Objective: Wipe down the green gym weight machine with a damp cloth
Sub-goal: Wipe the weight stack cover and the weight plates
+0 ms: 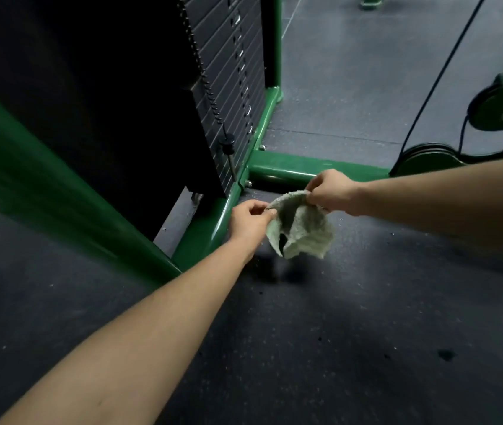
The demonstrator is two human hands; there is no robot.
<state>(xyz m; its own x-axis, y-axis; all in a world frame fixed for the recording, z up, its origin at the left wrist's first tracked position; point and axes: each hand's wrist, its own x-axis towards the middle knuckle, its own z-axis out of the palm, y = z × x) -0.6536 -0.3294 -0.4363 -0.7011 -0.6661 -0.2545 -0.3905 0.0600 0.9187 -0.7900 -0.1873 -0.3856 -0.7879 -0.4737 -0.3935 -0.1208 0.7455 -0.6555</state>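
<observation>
- Your left hand (251, 220) pinched one top corner of the cloth (300, 230), thumb and fingertips curled onto its edge.
- Your right hand (330, 190) gripped the opposite top corner, fingers closed over the fabric.
- The cloth was pale green terry, nubbly and crumpled, hanging slack between both hands above the speckled rubber floor (320, 332).
- Just beyond it ran the weight machine's glossy green tubular base rail (314, 167), rounded and bolted at the corner.
- Behind stood the weight stack (231, 75) of flat dark plates.
</observation>
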